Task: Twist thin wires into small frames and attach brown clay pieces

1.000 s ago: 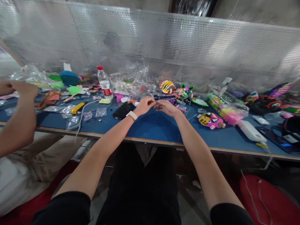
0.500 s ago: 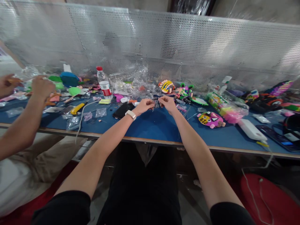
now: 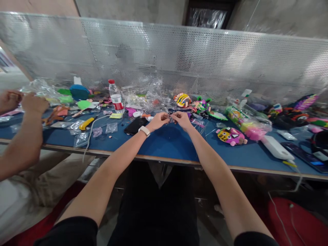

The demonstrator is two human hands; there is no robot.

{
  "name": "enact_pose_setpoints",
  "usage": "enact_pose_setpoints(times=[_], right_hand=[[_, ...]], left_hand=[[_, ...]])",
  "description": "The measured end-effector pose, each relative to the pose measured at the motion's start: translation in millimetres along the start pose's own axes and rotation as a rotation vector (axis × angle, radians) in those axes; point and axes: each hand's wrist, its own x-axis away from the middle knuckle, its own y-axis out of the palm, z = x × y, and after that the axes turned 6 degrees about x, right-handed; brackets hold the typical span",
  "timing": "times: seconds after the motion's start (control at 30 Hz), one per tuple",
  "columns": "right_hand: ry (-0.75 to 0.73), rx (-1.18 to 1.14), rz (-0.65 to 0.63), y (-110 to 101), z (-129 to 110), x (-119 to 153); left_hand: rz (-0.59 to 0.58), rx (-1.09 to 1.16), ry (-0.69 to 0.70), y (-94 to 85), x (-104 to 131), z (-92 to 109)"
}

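Observation:
My left hand (image 3: 159, 120), with a pale watch on the wrist, is closed in a pinch above the blue table (image 3: 167, 143). Fingertip to fingertip with it, my right hand (image 3: 181, 119) pinches too. Between them is a thin, wire-like piece (image 3: 169, 118), too fine and blurred to make out fully. A black phone-like slab (image 3: 133, 126) lies beside my left wrist. Just behind the hands are a white and orange tube (image 3: 143, 115) and small clear packets. A pink and yellow clay animal face (image 3: 231, 136) rests to the right of my right hand.
A red-capped bottle (image 3: 116, 97) stands back left, near a yellow cutter (image 3: 86, 123) and a white cable. Colourful clay figures (image 3: 182, 99) and plastic wrap line the perforated metal screen (image 3: 164, 58). On the right lies a white power bank (image 3: 277, 147). A co-worker's hands (image 3: 33, 102) work at far left.
My view has tilted up a little, so the table sits lower. My fingertips have come closer together around the wire-like piece. The co-worker's hands have shifted left.

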Motion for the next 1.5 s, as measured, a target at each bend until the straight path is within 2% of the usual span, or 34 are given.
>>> enact_pose_setpoints(times=[0.13, 0.2, 0.33, 0.43, 0.63, 1.07, 1.2, 1.33, 1.5], right_hand=[[0.03, -0.107, 0.074, 0, -3, 0], [0.053, -0.165, 0.076, -1, -5, 0], [0.107, -0.184, -0.06, -5, -8, 2], [0.083, -0.11, -0.146, -3, -10, 5], [-0.099, 0.059, -0.134, 6, -14, 10], [-0.093, -0.001, -0.106, 12, -10, 9], [-0.118, 0.021, -0.075, 12, -10, 8], [-0.101, 0.033, -0.007, 11, -8, 4], [-0.111, 0.088, 0.025, 7, -4, 0]], left_hand=[[0.009, -0.011, 0.028, -2.3, 0, 1], [0.066, -0.002, 0.036, -3.3, 0, 2], [0.216, 0.026, 0.036, -5.9, -1, 4], [0.263, 0.035, 0.026, -7.7, 0, 5], [0.197, -0.028, 0.077, -8.6, 1, 7], [0.256, -0.179, 0.223, -3.1, 0, 13], [0.251, -0.319, 0.237, -1.9, 3, 17], [0.266, -0.444, 0.32, -2.0, 4, 21], [0.224, -0.592, 0.349, -1.5, 5, 22]])
